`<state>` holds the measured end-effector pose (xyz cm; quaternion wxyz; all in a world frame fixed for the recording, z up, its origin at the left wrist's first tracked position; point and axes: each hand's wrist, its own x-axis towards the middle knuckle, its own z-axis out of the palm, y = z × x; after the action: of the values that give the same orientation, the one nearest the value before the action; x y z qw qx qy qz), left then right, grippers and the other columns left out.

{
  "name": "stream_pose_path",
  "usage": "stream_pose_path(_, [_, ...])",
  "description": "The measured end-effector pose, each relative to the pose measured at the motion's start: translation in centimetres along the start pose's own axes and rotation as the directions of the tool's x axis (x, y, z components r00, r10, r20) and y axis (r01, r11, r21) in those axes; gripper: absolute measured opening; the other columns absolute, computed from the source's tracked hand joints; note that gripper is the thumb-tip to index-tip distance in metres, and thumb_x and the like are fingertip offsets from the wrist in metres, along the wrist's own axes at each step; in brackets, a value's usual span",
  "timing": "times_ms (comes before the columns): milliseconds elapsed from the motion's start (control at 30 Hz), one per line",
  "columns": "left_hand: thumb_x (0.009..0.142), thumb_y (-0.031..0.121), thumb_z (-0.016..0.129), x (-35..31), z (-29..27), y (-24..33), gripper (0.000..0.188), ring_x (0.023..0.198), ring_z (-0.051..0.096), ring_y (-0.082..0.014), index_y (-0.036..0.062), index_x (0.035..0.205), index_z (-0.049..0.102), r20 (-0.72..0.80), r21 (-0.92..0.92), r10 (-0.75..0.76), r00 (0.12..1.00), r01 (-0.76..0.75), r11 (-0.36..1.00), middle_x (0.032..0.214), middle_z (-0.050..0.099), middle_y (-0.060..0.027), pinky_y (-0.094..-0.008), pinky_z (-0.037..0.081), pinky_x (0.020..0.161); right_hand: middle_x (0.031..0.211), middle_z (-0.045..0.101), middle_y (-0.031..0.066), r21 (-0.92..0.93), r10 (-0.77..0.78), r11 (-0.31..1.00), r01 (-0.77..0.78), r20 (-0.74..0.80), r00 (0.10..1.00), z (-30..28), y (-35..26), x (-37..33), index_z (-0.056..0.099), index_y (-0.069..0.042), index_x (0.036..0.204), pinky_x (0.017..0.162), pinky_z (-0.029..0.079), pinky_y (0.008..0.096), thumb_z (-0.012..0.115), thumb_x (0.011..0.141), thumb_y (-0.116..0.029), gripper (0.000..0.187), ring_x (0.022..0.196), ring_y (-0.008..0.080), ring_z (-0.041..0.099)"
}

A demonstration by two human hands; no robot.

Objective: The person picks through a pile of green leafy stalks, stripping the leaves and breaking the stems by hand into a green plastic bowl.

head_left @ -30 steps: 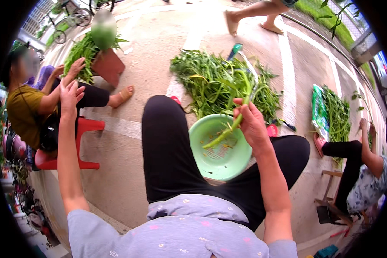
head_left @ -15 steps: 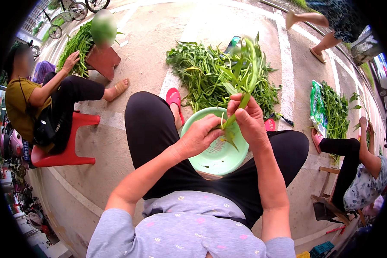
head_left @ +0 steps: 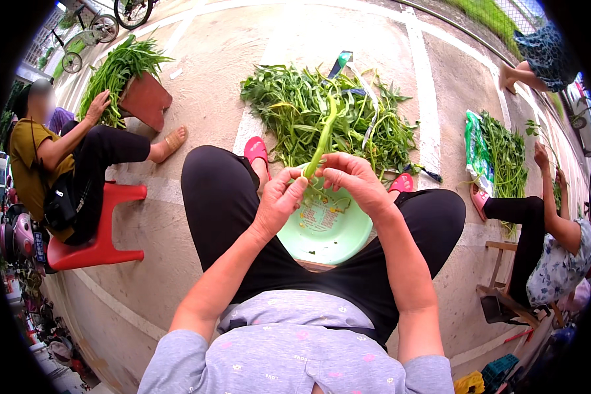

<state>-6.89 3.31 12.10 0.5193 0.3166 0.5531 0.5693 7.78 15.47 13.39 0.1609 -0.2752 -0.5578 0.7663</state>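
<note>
Above the pale green basin (head_left: 335,246), both my hands meet at a green water spinach stem (head_left: 323,134) that points up and away, bent at its far tip. My left hand (head_left: 279,203) is closed, pinching the stem's near end between thumb and fingers. Close beside it, my right hand (head_left: 358,184) is closed too, its fingertips pressed together at the stem's right side; the exact contact is partly hidden. Below them, a few yellowish leaf scraps and thin strips lie in the basin, which sits between my knees. Just beyond it, a large heap of water spinach (head_left: 289,108) spreads over the ground.
On the left, a person on a red plastic stool (head_left: 98,230) touches greens (head_left: 111,79) beside a reddish-brown slab (head_left: 148,98). At the right, another seated person holds a stalk near more greens (head_left: 505,154) and a green-white bag (head_left: 477,151). Someone walks at the upper right (head_left: 542,59).
My hands and the stem have shifted left and lower over the basin. The leaf that hung below the stem no longer shows there. The passer-by at upper right has moved farther right.
</note>
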Motion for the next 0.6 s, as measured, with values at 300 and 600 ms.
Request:
stream_pose_path(300, [0.094,0.033,0.044,0.0,-0.3,0.5,0.034,0.05,0.04,-0.0034,0.0024,0.101,0.059,0.094,-0.038,-0.043,0.995,0.047,0.998,0.063,0.047,0.0019,-0.0163,0.032,0.045,0.083,0.06,0.0008,0.046,-0.032,0.998,0.035,-0.056,0.998,0.2,0.5,0.2,0.059,-0.001,0.098,0.065,0.043,0.0208,0.058,0.085,-0.018,0.022,0.07,0.0068,0.051])
stream_pose_path(600, [0.091,0.03,0.051,0.2,-0.2,-0.2,0.033,0.054,0.043,-0.0033,0.0027,0.108,0.057,0.059,-0.086,-0.055,0.997,0.06,0.995,0.07,0.051,0.0025,-0.0158,0.034,0.045,0.076,0.058,0.0007,-0.252,-0.104,0.965,0.07,-0.123,0.987,0.2,2.0,0.6,0.058,0.0,0.09,0.061,0.045,0.0228,0.057,0.083,-0.016,0.018,0.066,0.0077,0.052])
